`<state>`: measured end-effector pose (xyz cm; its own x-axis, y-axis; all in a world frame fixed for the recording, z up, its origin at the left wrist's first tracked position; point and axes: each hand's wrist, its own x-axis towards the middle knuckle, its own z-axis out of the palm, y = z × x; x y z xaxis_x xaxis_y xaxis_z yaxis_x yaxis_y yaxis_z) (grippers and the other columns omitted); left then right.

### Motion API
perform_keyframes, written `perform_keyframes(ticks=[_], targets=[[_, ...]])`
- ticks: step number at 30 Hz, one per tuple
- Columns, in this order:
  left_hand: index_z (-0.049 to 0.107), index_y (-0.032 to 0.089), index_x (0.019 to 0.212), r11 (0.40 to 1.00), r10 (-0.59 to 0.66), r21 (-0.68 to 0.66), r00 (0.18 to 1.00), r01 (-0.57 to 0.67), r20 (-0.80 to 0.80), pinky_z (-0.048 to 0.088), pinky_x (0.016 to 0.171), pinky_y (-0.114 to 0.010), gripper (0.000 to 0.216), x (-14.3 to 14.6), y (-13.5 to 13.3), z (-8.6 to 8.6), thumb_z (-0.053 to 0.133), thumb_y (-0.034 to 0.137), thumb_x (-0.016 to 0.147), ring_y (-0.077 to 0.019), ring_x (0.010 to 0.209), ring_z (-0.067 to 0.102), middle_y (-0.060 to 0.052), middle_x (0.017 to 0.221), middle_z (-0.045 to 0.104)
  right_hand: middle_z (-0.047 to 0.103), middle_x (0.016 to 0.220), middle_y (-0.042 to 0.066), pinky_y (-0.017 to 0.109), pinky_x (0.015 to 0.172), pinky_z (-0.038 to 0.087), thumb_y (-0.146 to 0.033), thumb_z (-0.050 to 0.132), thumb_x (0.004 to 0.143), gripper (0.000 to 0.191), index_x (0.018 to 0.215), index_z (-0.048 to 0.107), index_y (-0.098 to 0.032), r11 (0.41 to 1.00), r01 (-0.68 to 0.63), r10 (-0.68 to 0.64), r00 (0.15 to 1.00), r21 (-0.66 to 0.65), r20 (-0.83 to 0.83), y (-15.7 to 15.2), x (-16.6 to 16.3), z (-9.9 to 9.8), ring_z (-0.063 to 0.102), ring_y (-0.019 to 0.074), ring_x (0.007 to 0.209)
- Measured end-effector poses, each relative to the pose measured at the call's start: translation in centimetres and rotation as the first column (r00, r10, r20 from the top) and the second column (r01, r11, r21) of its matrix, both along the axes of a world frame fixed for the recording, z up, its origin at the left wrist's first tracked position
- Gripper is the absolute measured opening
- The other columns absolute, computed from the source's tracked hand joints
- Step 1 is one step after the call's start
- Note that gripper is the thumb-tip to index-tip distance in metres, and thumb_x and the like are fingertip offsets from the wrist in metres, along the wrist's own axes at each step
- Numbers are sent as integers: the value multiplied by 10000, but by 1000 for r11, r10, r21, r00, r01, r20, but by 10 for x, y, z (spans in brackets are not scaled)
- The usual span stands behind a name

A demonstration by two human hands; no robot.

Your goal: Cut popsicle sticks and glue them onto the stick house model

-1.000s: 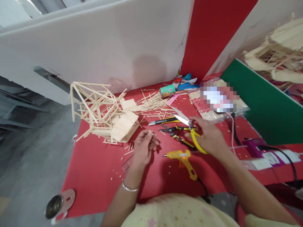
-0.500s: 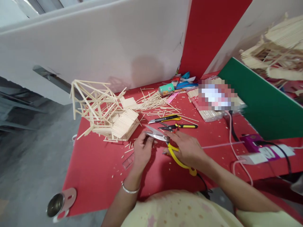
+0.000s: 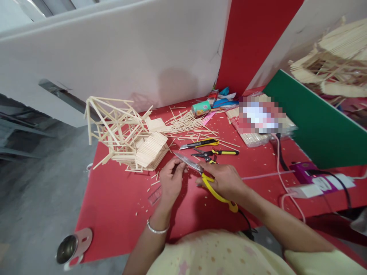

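Observation:
My right hand (image 3: pixel 226 181) grips yellow-handled scissors (image 3: pixel 218 194), whose blades point up and left and are together. Close to the blades, my left hand (image 3: pixel 172 179) is closed in a pinch; whatever its fingertips hold is too small to make out. Just beyond the hands lie a yellow-and-black utility knife (image 3: pixel 200 144) and black-and-yellow cutting pliers (image 3: pixel 219 152). To the left stands a model built of thin wooden sticks (image 3: pixel 120 133), with a slatted panel on its near side. Loose sticks (image 3: pixel 185 124) are heaped behind it.
A clear ruler (image 3: pixel 155 195) lies by my left wrist. Farther back are a green tin (image 3: pixel 201 108) and packs of sticks (image 3: pixel 252 139) under a blurred phone. A purple power strip (image 3: pixel 308 173) with cables sits right. A metal cup (image 3: pixel 67 248) hangs at the table's left corner.
The scissor blades, apart half a second ago, have come together. My right hand has closed a little on the handles, while my left hand stays nearly in place.

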<state>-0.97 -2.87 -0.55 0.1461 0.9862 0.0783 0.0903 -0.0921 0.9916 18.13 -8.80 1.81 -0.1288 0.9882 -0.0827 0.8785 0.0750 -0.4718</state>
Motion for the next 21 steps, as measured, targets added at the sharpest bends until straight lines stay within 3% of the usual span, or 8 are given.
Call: perform_keyframes(ticks=[4,8,14,19,21], targets=[[698,185,863,996,10,-87,991,2,134,460,550,-231,142,5,-1,-2,656,317,893,-125,562,580,2,672,678,687,1137,134,359,833,448,-672,554,883,677,1395,542,-229,996,-5,5,1000,86,7,2,0,-8,628,284,1018],[696,173,815,992,17,-128,983,6,182,475,527,-233,153,7,-1,-6,694,317,866,-123,532,593,-9,661,698,668,1137,147,387,860,450,-677,569,872,719,1428,522,-223,996,11,-13,999,91,30,3,0,-14,613,299,1019],[703,164,788,991,18,-137,981,8,194,482,511,-226,152,5,2,-8,708,302,854,-116,512,594,-8,637,695,687,1108,129,341,782,425,-709,529,879,707,1406,537,-238,996,4,-10,998,95,61,3,-1,-13,634,278,973],[721,154,806,987,16,-161,980,16,199,487,502,-217,153,8,2,-3,734,305,827,-112,507,607,-16,648,705,727,874,53,285,632,329,-738,443,906,600,1209,650,-263,1000,12,-12,999,-2,53,4,1,-5,660,219,803],[722,153,818,985,26,-174,975,13,219,504,516,-225,158,10,2,-3,737,309,823,-117,515,623,-22,671,715,729,906,53,287,651,341,-733,462,901,595,1219,642,-265,1000,-3,3,999,6,33,5,2,-5,657,222,837]])
